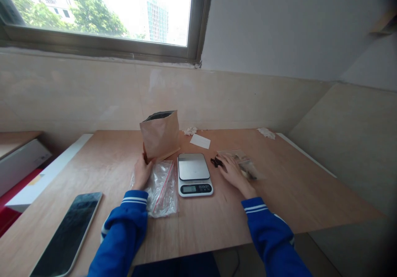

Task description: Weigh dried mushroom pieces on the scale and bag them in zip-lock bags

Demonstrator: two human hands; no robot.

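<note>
My left hand (pixel 143 172) is closed around the lower left edge of an upright brown paper bag (pixel 161 137), whose dark inside shows at its open top. Below that hand lies a clear plastic zip bag (pixel 160 190) with a red seal line. Beside it stands a white kitchen scale (pixel 195 188); nothing rests on its metal plate, and its small display is lit. To the right of the scale, the thumb and fingers of my right hand (pixel 232 172) close on a small black object (pixel 216 162), partly hidden. Another clear bag (pixel 249 168) with dark and pale contents lies beside this hand.
A large phone (pixel 68 233) lies at the table's left front. Behind the scale are a white card (pixel 200 141) and a crumpled tissue (pixel 190 131); another tissue (pixel 266 133) lies at the back right. The wooden table (pixel 297 194) meets a tiled wall under a window.
</note>
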